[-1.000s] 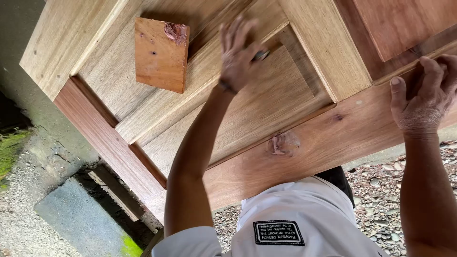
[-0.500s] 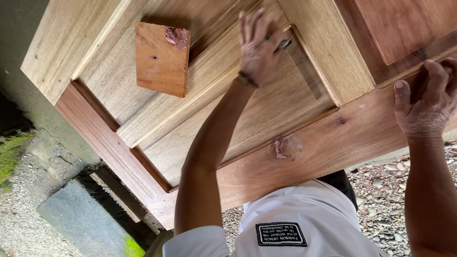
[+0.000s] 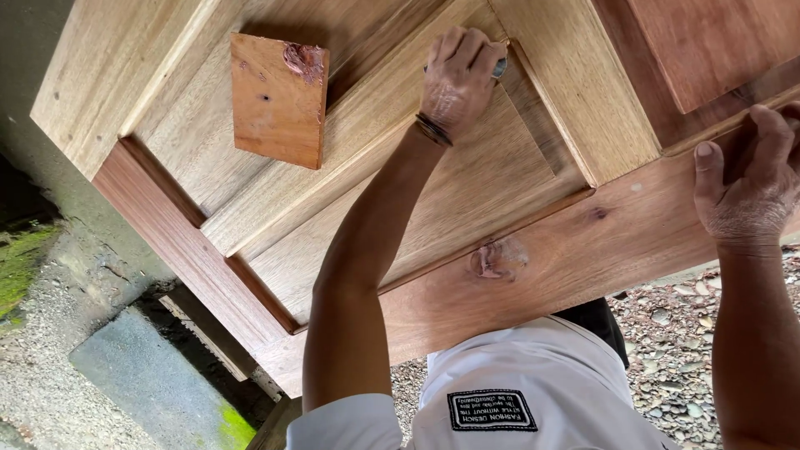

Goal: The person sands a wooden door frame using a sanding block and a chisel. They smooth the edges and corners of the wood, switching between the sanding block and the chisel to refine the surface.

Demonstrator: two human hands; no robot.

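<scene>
A panelled wooden door (image 3: 583,125) lies flat in front of me. My left hand (image 3: 458,79) is closed on a small grey metal tool (image 3: 499,68) whose tip sits at the corner of the recessed panel's moulding. My right hand (image 3: 746,187) rests on the reddish rail (image 3: 633,242) at the right, fingers curled over its edge and holding nothing. A small wooden board (image 3: 275,104) lies on the door to the left of my left hand, with a blob of reddish putty (image 3: 304,58) on its far corner. The rail shows a smeared putty patch (image 3: 498,258).
My white shirt (image 3: 517,392) fills the bottom centre. Gravel (image 3: 675,333) lies under the door at the right. At the left are a concrete floor (image 3: 125,375), a mossy wall (image 3: 21,258) and timber (image 3: 212,333) under the door.
My left hand has slid up and to the right along the panel, reaching the moulding corner. My right hand has stayed on the rail.
</scene>
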